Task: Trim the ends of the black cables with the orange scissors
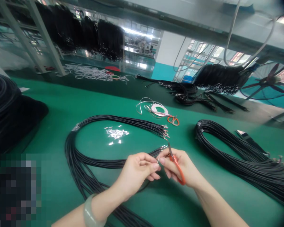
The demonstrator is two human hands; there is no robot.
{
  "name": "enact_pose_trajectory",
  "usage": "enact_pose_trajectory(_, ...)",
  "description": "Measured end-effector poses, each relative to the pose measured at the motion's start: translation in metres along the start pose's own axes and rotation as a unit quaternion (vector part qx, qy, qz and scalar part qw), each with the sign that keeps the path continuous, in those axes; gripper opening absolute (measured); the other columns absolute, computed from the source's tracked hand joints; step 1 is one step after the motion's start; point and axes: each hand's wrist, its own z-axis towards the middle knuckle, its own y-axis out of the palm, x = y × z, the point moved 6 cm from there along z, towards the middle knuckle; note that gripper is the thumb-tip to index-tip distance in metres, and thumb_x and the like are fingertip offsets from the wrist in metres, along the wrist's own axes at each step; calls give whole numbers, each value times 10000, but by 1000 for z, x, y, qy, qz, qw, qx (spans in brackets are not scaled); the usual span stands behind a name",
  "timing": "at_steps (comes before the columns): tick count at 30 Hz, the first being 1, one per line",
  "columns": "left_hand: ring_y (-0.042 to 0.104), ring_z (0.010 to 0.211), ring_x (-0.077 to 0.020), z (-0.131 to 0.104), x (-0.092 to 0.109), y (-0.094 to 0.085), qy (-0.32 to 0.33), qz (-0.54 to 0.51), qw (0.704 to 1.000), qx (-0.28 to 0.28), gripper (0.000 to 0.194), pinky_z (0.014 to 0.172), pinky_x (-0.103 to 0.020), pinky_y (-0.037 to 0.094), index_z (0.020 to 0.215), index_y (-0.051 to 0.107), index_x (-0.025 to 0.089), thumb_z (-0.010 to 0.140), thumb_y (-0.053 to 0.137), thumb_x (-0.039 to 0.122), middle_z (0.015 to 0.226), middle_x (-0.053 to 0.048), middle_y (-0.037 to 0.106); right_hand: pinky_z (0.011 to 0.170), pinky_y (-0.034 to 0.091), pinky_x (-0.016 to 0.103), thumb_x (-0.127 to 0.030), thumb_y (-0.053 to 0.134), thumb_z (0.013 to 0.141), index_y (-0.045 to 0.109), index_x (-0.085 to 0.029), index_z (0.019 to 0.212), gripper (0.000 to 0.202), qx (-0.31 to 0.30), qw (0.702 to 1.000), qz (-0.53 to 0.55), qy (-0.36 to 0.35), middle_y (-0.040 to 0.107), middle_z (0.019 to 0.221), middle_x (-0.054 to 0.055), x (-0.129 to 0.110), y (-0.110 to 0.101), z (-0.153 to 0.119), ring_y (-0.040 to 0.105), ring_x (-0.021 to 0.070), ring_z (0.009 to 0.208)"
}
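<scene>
At the far left of the green bench [54, 101], a thick heap of black cables [2, 101] fills the edge; beyond it, toward the far side, lies a tangle of white strips [85, 72]. Right of the heap, a bundle of slim black cables [72, 137] bends round in a loop, bound by a clear tie [76, 127], with its metal-tipped ends [165, 131] turned to the right. Small white cut pieces [117, 133] lie scattered inside this loop.

Near the middle, the left hand [138, 168], with a pale green bangle [91, 211] on its wrist, has its grip pressed together: thumb and forefinger pinch a tiny white sleeve [158, 160]. The sleeve sits between the two hands, just short of the cable ends. The right hand [188, 162] closes in from the right, thumb and forefinger nearly meeting the left fingertips at the sleeve; whether they also pinch it, I cannot tell. The same hand carries orange-handled scissors [180, 170], blades pointing to the far side.

Farther back lie a roll of white tape [164, 111] and, touching or just beside it, a second pair of scissors [173, 120]. To the right rests another looped cable bundle [227, 151], with a flat dark object [247, 138] beside it.
</scene>
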Motion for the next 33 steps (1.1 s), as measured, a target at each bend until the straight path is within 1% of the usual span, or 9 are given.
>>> enact_pose_trajectory(4,671,569,-131,1,-4,1,16,27,999,-6,207,537,-201,513,812,623,113,748,736,275,620,-26,686,296,309,127,-318,705,795,589,-174,821,186,5,1000,-11,1,563,436,-67,3,-1,1,404,47,286)
enact_pose_trajectory(7,669,613,-127,0,-5,2,43,60,997,-6,182,592,-220,537,850,632,128,785,704,281,693,-28,696,300,324,129,-300,723,773,578,-176,801,192,6,1000,-8,-2,557,433,-70,4,0,0,416,52,294)
enact_pose_trajectory(12,644,621,-129,-8,7,3,132,171,976,21,121,574,-226,548,912,624,171,830,651,256,733,-9,685,290,313,123,-289,737,760,571,-173,795,205,-5,1000,29,6,579,436,-64,5,1,-4,419,51,284)
enact_pose_trajectory(16,628,591,-112,-20,23,6,259,265,927,55,94,571,-220,529,941,659,198,860,612,185,805,-8,697,283,265,110,-274,712,795,578,-167,777,172,-18,997,73,-2,564,409,-69,6,3,-3,380,35,262)
enact_pose_trajectory(19,654,722,-126,-29,33,8,372,303,874,80,128,678,-227,525,898,690,204,885,580,139,868,-19,701,289,243,111,-269,695,814,585,-164,766,160,-22,993,118,-11,544,389,-75,8,5,-1,344,25,255)
enact_pose_trajectory(21,660,780,-129,-32,36,7,407,310,855,87,160,729,-224,517,941,692,211,886,579,111,889,-16,709,293,242,114,-278,686,823,585,-162,756,167,-25,988,153,-8,520,374,-83,9,8,-1,313,20,252)
enact_pose_trajectory(25,661,749,-120,-30,40,5,403,303,860,83,192,709,-212,513,997,694,234,879,603,114,880,3,718,282,233,118,-319,663,841,580,-166,747,198,-44,969,243,32,454,345,-103,16,16,-1,242,19,247)
enact_pose_trajectory(29,654,752,-128,-29,41,6,368,305,877,59,167,701,-219,510,939,709,242,887,593,134,850,5,705,276,201,111,-317,673,835,572,-173,753,194,-71,946,307,77,425,329,-114,22,22,-1,210,17,248)
enact_pose_trajectory(33,648,785,-135,-27,39,5,347,310,884,51,159,729,-227,506,867,682,223,902,559,128,856,-5,687,279,219,115,-339,682,824,575,-172,743,214,-60,951,293,74,438,339,-107,19,22,-2,224,18,252)
